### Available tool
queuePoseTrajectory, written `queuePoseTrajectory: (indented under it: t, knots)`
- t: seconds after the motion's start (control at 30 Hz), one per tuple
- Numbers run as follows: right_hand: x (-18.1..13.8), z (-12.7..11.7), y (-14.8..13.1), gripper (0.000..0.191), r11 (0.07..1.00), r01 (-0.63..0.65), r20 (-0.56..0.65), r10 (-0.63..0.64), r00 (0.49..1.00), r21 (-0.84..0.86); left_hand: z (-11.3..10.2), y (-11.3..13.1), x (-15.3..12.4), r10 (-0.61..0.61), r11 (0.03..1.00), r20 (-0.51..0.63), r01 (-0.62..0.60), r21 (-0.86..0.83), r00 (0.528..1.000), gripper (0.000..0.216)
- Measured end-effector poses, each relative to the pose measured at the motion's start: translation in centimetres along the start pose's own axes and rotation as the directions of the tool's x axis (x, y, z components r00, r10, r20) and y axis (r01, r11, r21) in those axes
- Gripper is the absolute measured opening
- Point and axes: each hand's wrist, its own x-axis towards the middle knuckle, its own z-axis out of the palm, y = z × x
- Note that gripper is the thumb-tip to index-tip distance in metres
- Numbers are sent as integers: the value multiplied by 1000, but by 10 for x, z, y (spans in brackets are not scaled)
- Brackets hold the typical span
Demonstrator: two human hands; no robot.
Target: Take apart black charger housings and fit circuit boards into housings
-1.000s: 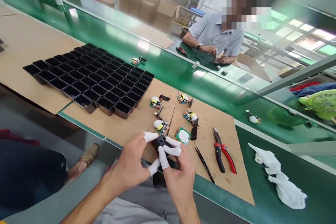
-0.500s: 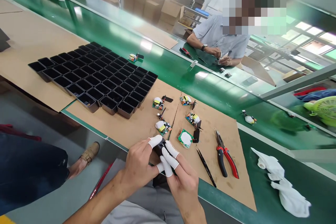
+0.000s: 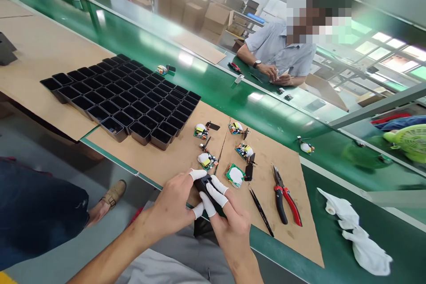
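My left hand (image 3: 175, 204) and my right hand (image 3: 229, 224) meet at the near edge of the cardboard mat (image 3: 266, 213), both closed on a small black plastic housing (image 3: 203, 185). White finger cots cover my fingertips. Just beyond the housing lie several small green circuit boards, one (image 3: 206, 160) closest to my fingers and another (image 3: 234, 175) face down with a black plug part (image 3: 247, 170) beside it.
A black tray of many square cells (image 3: 123, 97) lies to the left. Red-handled pliers (image 3: 286, 202) and black tweezers (image 3: 259, 208) lie right of my hands. White gloves (image 3: 357, 230) rest on the green belt. A person (image 3: 279, 53) sits across the conveyor. Someone's sandalled foot (image 3: 113, 195) is lower left.
My hands have closed more tightly round the black housing and drawn it slightly nearer. Loose boards on the green belt have drifted left.
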Motion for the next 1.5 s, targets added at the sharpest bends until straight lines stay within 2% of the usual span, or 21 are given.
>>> queuePoseTrajectory:
  t: [0.2, 0.33, 0.47, 0.53, 0.6, 0.73, 0.87, 1.03, 1.17, 1.23, 1.4, 1.5]
  knots:
    - [4, -3, -1, 28, 1000, 8, 55, -7, 998, -23, -18, 8, 6, -19, 990, 89, 31, -134, 996, 51]
    - [16, -8, -3, 24, 1000, 22, 45, -21, 999, -16, -32, 5, 14, -77, 944, 89, 102, -314, 993, 48]
    - [25, -20, -12, 44, 998, 35, -90, -38, 995, -43, -38, -5, 25, -208, 855, 6, 185, -485, 978, 28]
    - [25, -22, -19, 54, 997, 6, -210, -23, 977, -83, -37, -9, 28, -265, 820, -42, 202, -536, 963, 28]
    - [22, -16, -25, 54, 994, -32, -250, 5, 968, -101, -35, -10, 28, -311, 788, -74, 213, -578, 948, 33]
    - [13, 10, -26, 30, 995, -49, -103, 40, 994, -83, -31, -8, 27, -367, 747, -112, 221, -627, 923, 40]
    - [10, 21, -21, 23, 995, -53, -81, 47, 996, -82, -31, -7, 27, -392, 733, -119, 231, -640, 912, 41]
    - [15, 11, -19, 35, 997, 5, -95, -13, 995, -82, -31, -6, 26, -391, 736, -128, 226, -638, 912, 44]
    - [15, 2, -22, 68, 994, 23, -181, -42, 983, -107, -30, -5, 24, -392, 741, -132, 227, -632, 910, 44]
    - [12, 4, -22, 71, 999, -12, -229, 0, 973, -53, -30, -4, 23, -394, 742, -128, 233, -629, 910, 44]
    - [2, 22, -16, 36, 966, -191, -179, 222, 958, 175, -30, -4, 24, -398, 750, -117, 249, -613, 910, 46]
    - [3, 29, -13, 19, 913, -307, -193, 364, 911, 269, -32, -4, 24, -396, 756, -100, 261, -600, 913, 48]
